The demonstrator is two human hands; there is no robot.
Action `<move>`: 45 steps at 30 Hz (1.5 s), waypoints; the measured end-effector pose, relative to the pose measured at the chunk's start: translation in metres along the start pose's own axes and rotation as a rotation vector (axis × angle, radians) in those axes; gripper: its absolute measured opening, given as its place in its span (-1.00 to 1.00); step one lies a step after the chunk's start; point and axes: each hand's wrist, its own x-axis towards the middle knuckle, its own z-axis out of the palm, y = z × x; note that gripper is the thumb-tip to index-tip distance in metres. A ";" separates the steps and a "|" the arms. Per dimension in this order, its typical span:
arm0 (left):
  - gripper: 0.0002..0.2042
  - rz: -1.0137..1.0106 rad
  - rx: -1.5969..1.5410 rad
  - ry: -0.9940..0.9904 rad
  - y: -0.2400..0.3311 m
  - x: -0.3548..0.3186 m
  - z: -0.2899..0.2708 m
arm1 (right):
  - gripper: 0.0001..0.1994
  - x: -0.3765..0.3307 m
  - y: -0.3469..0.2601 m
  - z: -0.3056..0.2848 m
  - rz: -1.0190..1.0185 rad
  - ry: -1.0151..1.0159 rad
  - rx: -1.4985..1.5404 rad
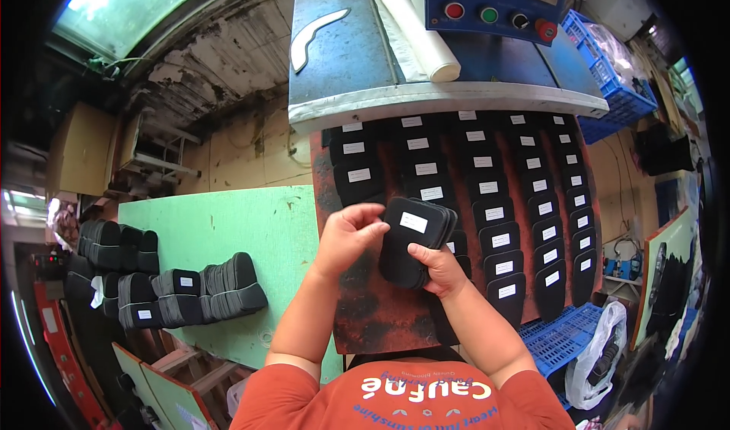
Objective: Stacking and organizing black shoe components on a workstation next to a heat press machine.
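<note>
My right hand [441,269] grips a small stack of black, round-cornered fabric pads [402,253], its thumb on the top pad's face. A white label [413,222] shows on that top pad. Beside the stack's upper left edge is my left hand [351,236], with thumb and fingertips drawn together; whether they pinch anything is too small to make out. Beneath both hands lies a dark red board [357,320]. Overlapping rows of labelled black pads [504,289] cover much of it, partly hidden behind the held stack.
Left of the board stands a green table [228,218] bearing bundles of black and grey pads [232,288]. A blue machine with a control panel [490,8] and pale front bar [449,99] spans the far side. Blue crates [620,99] and a plastic bag [597,358] are at right.
</note>
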 end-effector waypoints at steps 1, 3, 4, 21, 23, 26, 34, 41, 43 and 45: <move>-0.78 -0.034 -0.025 0.048 0.002 -0.006 0.004 | -0.57 0.000 0.000 0.000 -0.005 -0.015 0.012; -0.84 -0.019 -0.055 0.239 -0.001 -0.005 -0.005 | -0.55 -0.002 -0.002 0.001 -0.032 -0.018 0.023; -0.85 -0.021 -0.029 0.301 0.000 -0.002 -0.015 | -0.56 -0.004 -0.004 0.000 -0.069 0.012 0.026; -0.90 -0.037 -0.077 0.355 -0.017 -0.049 0.002 | -0.64 -0.032 0.006 -0.001 -0.038 0.082 -0.083; -0.88 -0.069 -0.005 0.407 -0.023 -0.049 -0.012 | -0.68 -0.037 -0.003 -0.011 0.000 -0.059 0.002; -0.81 0.048 0.302 0.497 -0.043 -0.045 -0.018 | -0.70 -0.043 0.000 -0.012 0.042 -0.067 0.005; -0.89 0.012 -0.004 0.254 -0.022 -0.094 0.046 | -0.61 -0.066 0.021 -0.008 0.051 -0.038 -0.153; -0.88 -0.071 0.123 0.464 -0.053 -0.096 -0.004 | -0.71 -0.087 0.008 -0.017 0.127 -0.051 -0.109; -0.80 0.228 0.581 0.626 -0.068 -0.096 -0.010 | -0.71 -0.091 0.018 -0.017 0.134 -0.049 -0.149; -0.79 0.260 0.478 0.578 -0.060 -0.102 0.013 | -0.71 -0.094 0.028 -0.022 0.106 -0.020 -0.174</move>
